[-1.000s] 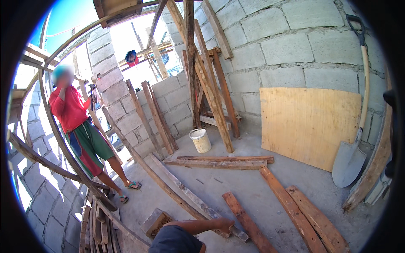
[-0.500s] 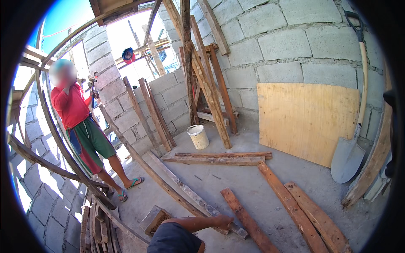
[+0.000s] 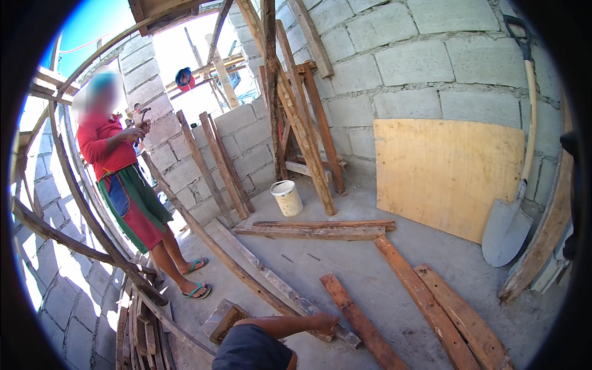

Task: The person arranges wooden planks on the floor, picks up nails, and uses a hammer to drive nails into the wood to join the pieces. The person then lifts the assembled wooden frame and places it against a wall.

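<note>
From the lower edge, my left forearm reaches right past dark shorts [image 3: 256,350]. My left hand [image 3: 324,322] is closed on a long greyish wooden board [image 3: 265,269] near its near end; the fingertips are partly hidden. A longer brown length of wood [image 3: 216,245] lies alongside that board. Just right of the hand is a reddish-brown plank [image 3: 357,317] on the floor. A wooden box-like piece [image 3: 224,320] with brown crumbly stuff sits behind my forearm. My right hand is out of view.
A person in a red top [image 3: 105,145] stands at left, holding a hammer-like tool [image 3: 143,113]. Planks [image 3: 441,302] lie to the right. A white bucket [image 3: 287,198], stacked boards [image 3: 314,230], leaning timbers [image 3: 308,135], plywood [image 3: 447,179] and a shovel [image 3: 507,228] stand beyond.
The person in red has lowered a hand from the face, brought both hands together at the chest and shifted their feet nearer. My left hand stays on the board.
</note>
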`<state>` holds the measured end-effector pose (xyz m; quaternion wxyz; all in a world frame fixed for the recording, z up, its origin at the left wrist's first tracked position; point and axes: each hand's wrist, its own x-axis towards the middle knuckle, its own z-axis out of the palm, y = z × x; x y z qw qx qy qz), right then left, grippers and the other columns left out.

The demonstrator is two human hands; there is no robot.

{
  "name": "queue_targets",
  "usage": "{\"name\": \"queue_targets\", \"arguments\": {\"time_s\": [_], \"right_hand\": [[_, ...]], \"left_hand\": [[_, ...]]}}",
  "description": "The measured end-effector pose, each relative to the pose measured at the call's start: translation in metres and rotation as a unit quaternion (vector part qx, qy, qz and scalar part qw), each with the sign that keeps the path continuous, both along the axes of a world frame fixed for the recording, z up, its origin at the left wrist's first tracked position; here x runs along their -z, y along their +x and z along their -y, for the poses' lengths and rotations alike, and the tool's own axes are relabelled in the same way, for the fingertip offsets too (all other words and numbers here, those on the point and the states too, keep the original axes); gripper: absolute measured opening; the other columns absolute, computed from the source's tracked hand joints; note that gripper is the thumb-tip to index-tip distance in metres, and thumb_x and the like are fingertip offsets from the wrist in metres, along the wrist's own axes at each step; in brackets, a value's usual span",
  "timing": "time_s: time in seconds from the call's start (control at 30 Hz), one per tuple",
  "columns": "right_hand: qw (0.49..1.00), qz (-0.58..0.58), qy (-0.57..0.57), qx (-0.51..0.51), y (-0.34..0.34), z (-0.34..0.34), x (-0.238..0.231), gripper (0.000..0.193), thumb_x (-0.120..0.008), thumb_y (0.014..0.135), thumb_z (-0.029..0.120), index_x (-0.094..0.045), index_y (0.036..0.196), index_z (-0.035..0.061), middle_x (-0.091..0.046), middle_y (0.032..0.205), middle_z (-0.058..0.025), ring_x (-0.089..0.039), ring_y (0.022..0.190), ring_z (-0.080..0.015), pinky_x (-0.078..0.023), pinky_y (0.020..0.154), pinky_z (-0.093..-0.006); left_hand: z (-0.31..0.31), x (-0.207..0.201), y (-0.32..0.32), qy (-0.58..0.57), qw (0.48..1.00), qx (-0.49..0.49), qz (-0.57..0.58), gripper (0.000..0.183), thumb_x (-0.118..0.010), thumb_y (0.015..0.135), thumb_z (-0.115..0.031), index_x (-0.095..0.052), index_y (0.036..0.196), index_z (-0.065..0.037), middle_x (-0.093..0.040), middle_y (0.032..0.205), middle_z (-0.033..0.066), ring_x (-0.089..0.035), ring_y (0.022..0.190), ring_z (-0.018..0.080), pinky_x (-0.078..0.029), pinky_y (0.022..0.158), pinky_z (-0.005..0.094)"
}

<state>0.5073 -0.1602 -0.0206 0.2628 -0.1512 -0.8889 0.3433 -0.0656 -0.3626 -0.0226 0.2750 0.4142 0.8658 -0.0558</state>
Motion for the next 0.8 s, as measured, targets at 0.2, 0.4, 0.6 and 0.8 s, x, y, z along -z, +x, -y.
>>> {"name": "queue_targets", "arguments": {"time_s": [0.2, 0.4, 0.6, 0.8], "right_hand": [[1.0, -0.007, 0.007, 0.0, -0.0035, -0.0003, -0.0029, 0.042, -0.061, 0.094, 0.023, -0.058, 0.132, 0.0041, -0.059, 0.129, -0.0229, -0.057, 0.115, -0.0431, -0.043, 0.099, -0.0556], [1.0, -0.022, 0.01, 0.006, -0.0035, -0.0002, -0.001, 0.042, -0.061, 0.094, 0.022, -0.058, 0.132, 0.0039, -0.059, 0.129, -0.023, -0.057, 0.115, -0.0431, -0.044, 0.098, -0.0557], [0.999, -0.03, 0.016, 0.008, 0.0001, -0.0014, 0.0032, 0.041, -0.061, 0.094, 0.022, -0.058, 0.131, 0.0037, -0.059, 0.129, -0.0232, -0.057, 0.114, -0.0432, -0.044, 0.098, -0.0557], [0.999, -0.03, 0.024, 0.008, -0.0004, -0.0021, 0.001, 0.041, -0.06, 0.094, 0.022, -0.058, 0.131, 0.0034, -0.059, 0.128, -0.0234, -0.057, 0.114, -0.0432, -0.044, 0.097, -0.0558]], "left_hand": [[-0.0008, 0.0024, -0.0011, 0.014, 1.0, 0.006, 0.007, 0.058, -0.072, 0.08, -0.04, -0.05, 0.116, 0.0, -0.069, 0.095, 0.0224, -0.067, 0.094, 0.0439, -0.052, 0.077, 0.0534], [-0.0025, 0.0058, -0.0026, -0.014, 1.0, 0.013, -0.01, 0.06, -0.072, 0.08, -0.039, -0.051, 0.119, 0.001, -0.068, 0.096, 0.0235, -0.067, 0.095, 0.0444, -0.052, 0.079, 0.0541], [-0.0031, 0.0064, -0.0007, -0.016, 1.0, 0.001, -0.006, 0.059, -0.071, 0.081, -0.038, -0.051, 0.12, 0.0, -0.068, 0.098, 0.0242, -0.066, 0.097, 0.0443, -0.052, 0.081, 0.0543], [-0.005, 0.0008, 0.0014, -0.011, 1.0, 0.002, 0.003, 0.059, -0.072, 0.08, -0.037, -0.051, 0.12, 0.001, -0.069, 0.101, 0.0247, -0.067, 0.099, 0.0446, -0.052, 0.082, 0.0537]]}}
